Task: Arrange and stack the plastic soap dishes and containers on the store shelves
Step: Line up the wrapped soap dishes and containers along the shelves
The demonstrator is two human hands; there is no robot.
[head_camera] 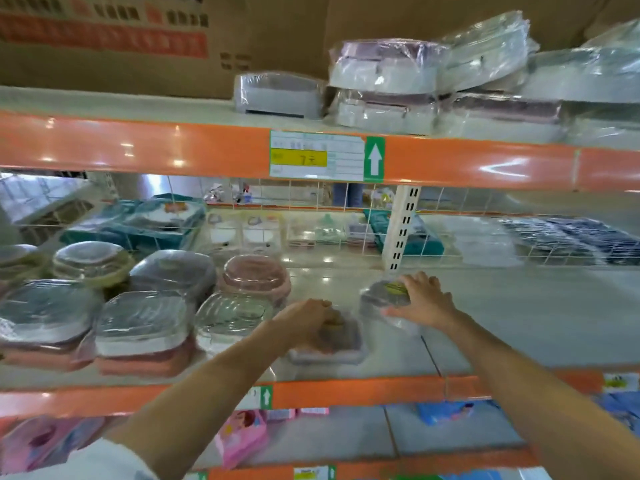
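Note:
Both my hands reach onto the middle shelf (519, 327). My left hand (308, 318) grips a wrapped grey soap dish (346, 351) that sits near the shelf's front edge. My right hand (424, 297) lies over another wrapped grey dish with a yellow label (384, 294), further back and to the right; its fingers curl round the dish's far side. To the left stand stacks of wrapped dishes: a clear one (232, 315), a pink one (256, 275), and a grey one on pink (142, 327). The picture is blurred.
The top shelf holds wrapped grey and purple containers (388, 81) and cardboard boxes (138, 46). An orange beam with a price tag (317, 155) runs above the hands. A wire grid (311, 216) backs the middle shelf. Pink packs (242, 438) lie on the shelf below.

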